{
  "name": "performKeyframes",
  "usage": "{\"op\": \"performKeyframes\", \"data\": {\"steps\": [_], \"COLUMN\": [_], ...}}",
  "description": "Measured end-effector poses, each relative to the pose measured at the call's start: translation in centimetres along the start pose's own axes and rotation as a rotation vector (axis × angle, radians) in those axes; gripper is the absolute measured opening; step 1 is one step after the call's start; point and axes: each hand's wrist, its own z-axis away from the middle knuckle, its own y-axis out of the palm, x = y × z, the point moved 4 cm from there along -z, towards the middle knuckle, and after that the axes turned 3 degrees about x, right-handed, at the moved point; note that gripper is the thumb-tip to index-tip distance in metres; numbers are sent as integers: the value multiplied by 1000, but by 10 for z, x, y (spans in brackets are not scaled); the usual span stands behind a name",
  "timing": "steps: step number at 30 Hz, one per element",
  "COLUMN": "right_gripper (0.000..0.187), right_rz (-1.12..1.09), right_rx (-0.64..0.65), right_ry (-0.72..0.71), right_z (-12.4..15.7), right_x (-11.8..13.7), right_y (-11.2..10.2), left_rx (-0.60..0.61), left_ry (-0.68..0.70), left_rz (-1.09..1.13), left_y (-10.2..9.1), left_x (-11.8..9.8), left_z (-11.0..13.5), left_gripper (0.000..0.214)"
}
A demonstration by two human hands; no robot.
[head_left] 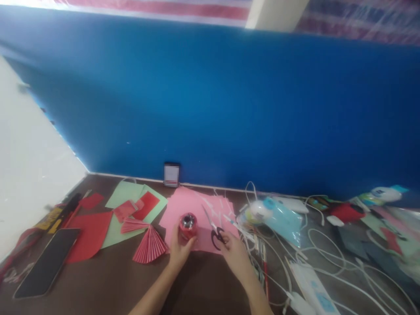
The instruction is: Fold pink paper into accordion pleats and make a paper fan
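While the left hand [179,248] clasps one round red object [188,225], the right hand [235,254] grips one pair of scissors [215,228]; yellow strip's [51,218] marks blurred!

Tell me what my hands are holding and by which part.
Left hand: a round red object, by its sides. Right hand: scissors, by their dark handles.

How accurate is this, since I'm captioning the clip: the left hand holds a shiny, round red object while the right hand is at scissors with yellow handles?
Not quite: the head view shows that the scissors have dark handles, not yellow. The left hand does hold the shiny, round red object, and the right hand is at the scissors.
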Motion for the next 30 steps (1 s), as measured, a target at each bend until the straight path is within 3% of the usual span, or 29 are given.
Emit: {"op": "performKeyframes", "data": {"steps": [4, 7, 9, 13, 23, 27, 30], "right_gripper": [20, 22, 24, 34, 26, 24, 23], "right_rz": [224, 328, 266, 160, 382, 224, 124], "right_rx": [-30, -137, -179, -114, -54, -59, 39], "right_ry": [32, -33, -111, -165, -147, -201, -203], "right_z": [6, 13, 17, 19, 11, 14, 17], "right_x": [11, 35, 55, 79, 73, 72, 71], "right_y": [14, 14, 15, 24, 27, 19, 13], "left_rx": [149, 123, 100, 111, 169, 157, 182], "left_ry": [-59, 20, 62, 106, 244, 319, 369], "left_rz": [88, -4, -45, -29, -77, -92, -163], "left_y": [2, -1, -1, 2, -1, -2, -1], "left_x": [9, 6, 1, -7, -9, -8, -5], "left_z": [9, 10, 8, 4, 3, 6, 9], "left_gripper": [72, 71, 70, 67, 60, 61, 63]}}
